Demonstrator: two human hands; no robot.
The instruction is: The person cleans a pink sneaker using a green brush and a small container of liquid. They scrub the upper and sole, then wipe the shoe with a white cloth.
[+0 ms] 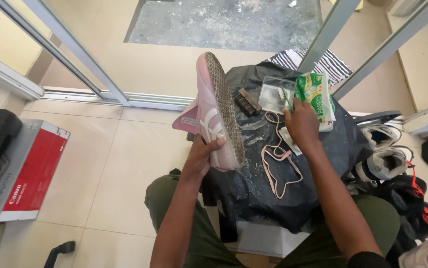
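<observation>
Nearest, the person's knees in olive trousers (372,223) framed a low stand draped in black plastic sheeting (253,188), presumably laid there to catch wet and dirt. On the left, the left hand (201,156) was clamped round the heel end of a pink sneaker (214,114), fingers and thumb closed on its side, so that the shoe stood toe-up with its grey-brown sole (226,104) turned right toward the work surface. Its pink lace (278,164) lay loose in loops on the sheeting, evidently pulled out to bare the upper. Further in, the right hand (302,124) rested on a green and white packet (318,97), fingers curled at its near edge; whether they actually gripped it could not be told. Just left of the packet sat a clear plastic tub (273,94), and beside that a small brown brush (247,101), both within easy reach. At the right edge white sneakers (385,161) waited on the floor. Farthest off lay a striped cloth (293,59).
</observation>
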